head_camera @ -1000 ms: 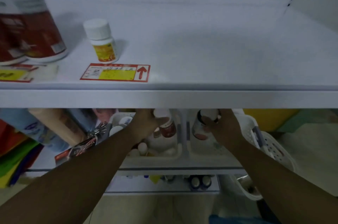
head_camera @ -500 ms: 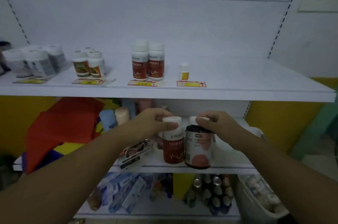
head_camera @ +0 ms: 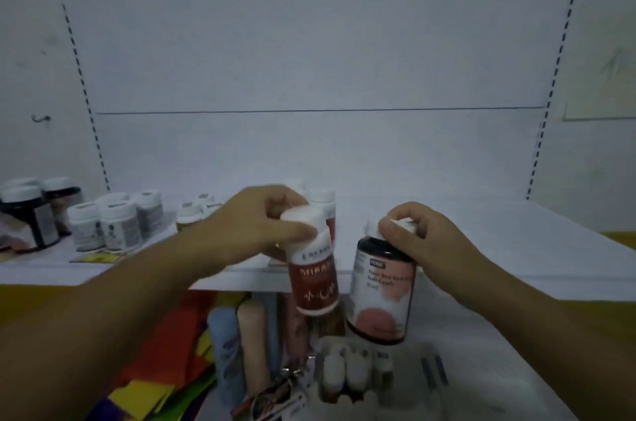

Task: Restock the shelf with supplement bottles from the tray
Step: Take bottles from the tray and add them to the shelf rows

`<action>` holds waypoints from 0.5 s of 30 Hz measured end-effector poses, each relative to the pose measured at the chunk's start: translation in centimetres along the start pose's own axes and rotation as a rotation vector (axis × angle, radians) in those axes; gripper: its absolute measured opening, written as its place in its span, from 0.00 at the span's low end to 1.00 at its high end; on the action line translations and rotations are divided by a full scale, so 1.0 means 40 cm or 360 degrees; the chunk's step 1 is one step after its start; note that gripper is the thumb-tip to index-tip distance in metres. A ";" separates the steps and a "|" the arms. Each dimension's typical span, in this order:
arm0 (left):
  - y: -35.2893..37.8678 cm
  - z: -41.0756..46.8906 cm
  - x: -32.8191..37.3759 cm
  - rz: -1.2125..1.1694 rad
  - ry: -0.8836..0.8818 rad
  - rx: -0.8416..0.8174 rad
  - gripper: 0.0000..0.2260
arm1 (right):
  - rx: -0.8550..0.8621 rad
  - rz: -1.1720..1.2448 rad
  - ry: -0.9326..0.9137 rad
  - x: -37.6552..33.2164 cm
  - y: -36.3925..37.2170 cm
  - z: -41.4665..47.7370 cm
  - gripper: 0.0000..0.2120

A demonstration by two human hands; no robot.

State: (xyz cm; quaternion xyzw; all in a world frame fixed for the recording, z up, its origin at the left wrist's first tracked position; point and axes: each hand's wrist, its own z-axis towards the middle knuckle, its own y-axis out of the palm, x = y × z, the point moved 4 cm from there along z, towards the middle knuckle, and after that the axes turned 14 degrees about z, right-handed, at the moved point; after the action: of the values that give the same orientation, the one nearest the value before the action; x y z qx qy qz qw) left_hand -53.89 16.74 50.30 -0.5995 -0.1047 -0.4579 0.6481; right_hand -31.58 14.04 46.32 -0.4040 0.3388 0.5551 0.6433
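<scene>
L hand [head_camera: 261, 228] fingers curl round the white cap of red bottle [head_camera: 315, 286]; R hand [head_camera: 423, 241] fingers pinch the cap of dark bottle [head_camera: 380, 296]. Both hang w/ long axis near vertical, caps up, bases tipped slightly toward each other, side by side just in front of shelf [head_camera: 516, 248] edge, above tray [head_camera: 409, 389].

Left hand [head_camera: 254, 224] mostly hides shelf bottles [head_camera: 321, 200] at its two o'clock; six-o'clock tray [head_camera: 406, 389] blurred; dark bottle [head_camera: 378, 293] fine print unreadable.
</scene>
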 end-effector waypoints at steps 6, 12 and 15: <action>-0.162 0.257 0.111 -0.0035 0.0020 0.0541 0.09 | 0.0159 0.0167 -0.0198 -0.056 -0.127 0.180 0.30; -0.100 0.485 0.058 0.0588 -0.0171 0.0402 0.12 | 0.0121 0.0227 -0.0266 -0.065 -0.153 0.330 0.35; -0.058 0.546 -0.003 0.0848 -0.0270 0.0182 0.13 | 0.0098 0.0253 -0.0299 -0.062 -0.162 0.390 0.33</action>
State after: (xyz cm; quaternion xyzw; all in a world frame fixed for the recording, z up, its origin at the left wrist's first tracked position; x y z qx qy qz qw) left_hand -46.60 36.20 57.47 -0.6046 -0.0229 -0.2130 0.7672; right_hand -25.76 26.56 56.39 -0.3024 0.3249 0.6290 0.6383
